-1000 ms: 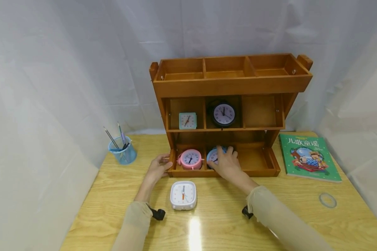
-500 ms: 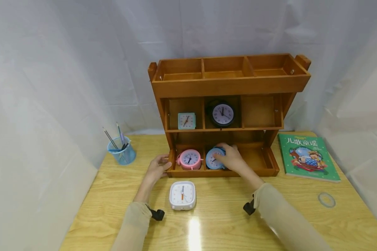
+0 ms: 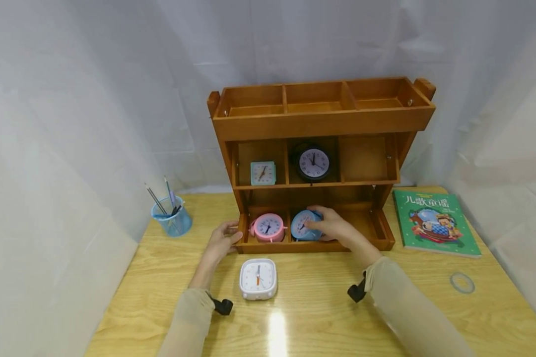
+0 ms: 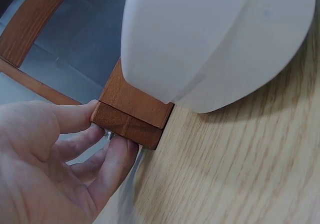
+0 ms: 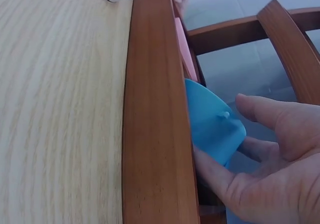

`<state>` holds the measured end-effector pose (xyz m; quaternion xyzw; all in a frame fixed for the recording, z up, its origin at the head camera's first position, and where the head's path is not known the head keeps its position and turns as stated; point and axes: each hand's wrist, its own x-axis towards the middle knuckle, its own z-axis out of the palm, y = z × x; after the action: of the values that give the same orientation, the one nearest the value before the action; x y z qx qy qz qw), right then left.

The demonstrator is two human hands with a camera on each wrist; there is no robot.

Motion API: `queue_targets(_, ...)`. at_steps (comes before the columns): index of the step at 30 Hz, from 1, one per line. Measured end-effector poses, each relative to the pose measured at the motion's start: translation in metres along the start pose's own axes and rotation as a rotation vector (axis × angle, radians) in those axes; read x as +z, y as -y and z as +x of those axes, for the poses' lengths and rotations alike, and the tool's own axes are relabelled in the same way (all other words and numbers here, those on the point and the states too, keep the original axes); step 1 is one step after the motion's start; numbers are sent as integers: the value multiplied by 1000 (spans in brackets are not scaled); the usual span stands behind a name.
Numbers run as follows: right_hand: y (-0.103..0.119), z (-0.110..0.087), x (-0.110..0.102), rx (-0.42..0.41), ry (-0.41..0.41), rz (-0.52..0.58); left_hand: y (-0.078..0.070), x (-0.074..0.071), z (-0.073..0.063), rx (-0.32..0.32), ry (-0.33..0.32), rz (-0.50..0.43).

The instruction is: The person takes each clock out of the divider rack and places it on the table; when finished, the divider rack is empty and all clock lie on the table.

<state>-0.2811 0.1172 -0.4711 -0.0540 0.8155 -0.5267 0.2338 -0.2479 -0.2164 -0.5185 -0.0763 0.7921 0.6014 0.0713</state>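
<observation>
My right hand (image 3: 337,229) grips a round blue alarm clock (image 3: 302,225) from its right side, in the bottom middle compartment of a brown wooden shelf (image 3: 323,124). The clock's face is turned a little to the left. In the right wrist view, the smooth blue side of the clock (image 5: 212,121) sits between thumb and fingers, behind the shelf's front board (image 5: 155,108). At the shelf's lower left corner, my left hand (image 3: 219,243) holds the wooden end, thumb and fingertips against it. A pink alarm clock (image 3: 268,227) occupies the compartment left of the blue one.
A white square alarm clock (image 3: 258,279) lies on the table before the shelf. Above, a small teal clock (image 3: 263,173) and a black round clock (image 3: 313,163) fill middle-row compartments. A pen cup (image 3: 176,220) stands left; a green book (image 3: 436,223) and a ring (image 3: 462,283) lie right.
My right hand has slid from over the blue clock's face to its right side, uncovering the dial. The blue clock has turned slightly leftward. My left hand stays at the shelf corner.
</observation>
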Motion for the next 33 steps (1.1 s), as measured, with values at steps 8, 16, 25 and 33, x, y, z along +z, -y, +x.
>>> queue_targets(8, 1, 1, -6, -34, 14, 18, 2, 1, 2, -5, -11, 0)
queue_targets(16, 3, -2, -17, -63, 47, 98, 1, 2, 0, -5, -10, 5)
queue_targets(25, 2, -14, -32, -45, 70, 383, -2, 0, -1, 0, -6, -16)
queue_targets(33, -2, -26, -30, -85, 182, 674, 1, 1, 0, -7, -6, -18)
